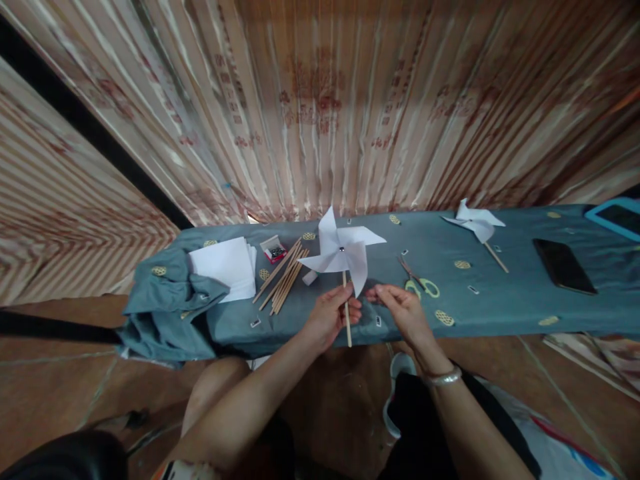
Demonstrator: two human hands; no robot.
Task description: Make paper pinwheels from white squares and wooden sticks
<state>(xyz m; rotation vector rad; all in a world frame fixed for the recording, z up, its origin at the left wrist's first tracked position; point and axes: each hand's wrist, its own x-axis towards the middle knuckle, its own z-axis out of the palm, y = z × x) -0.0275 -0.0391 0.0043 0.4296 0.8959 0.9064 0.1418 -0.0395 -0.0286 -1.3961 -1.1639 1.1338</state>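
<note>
My left hand (332, 315) is closed around the wooden stick of a white paper pinwheel (342, 251), held upright at the front edge of the cloth-covered table. Its blades are spread, and a small dark pin head sits at their centre. Just right of the lowest blade is my right hand (400, 308), its fingers curled together in a pinch; nothing shows between them. A gap separates its fingertips from the blade. Behind that hand lie scissors (421, 285) with yellow-green handles. A second paper pinwheel (475, 221) on a stick lies farther right.
Left on the blue-grey cloth (320, 227) are a stack of white paper (225, 267), several wooden sticks (284, 280) and a small open box of dark pins (274, 250). A black phone (565, 265) and a blue-framed device (617, 217) lie right. A patterned curtain (320, 120) hangs behind.
</note>
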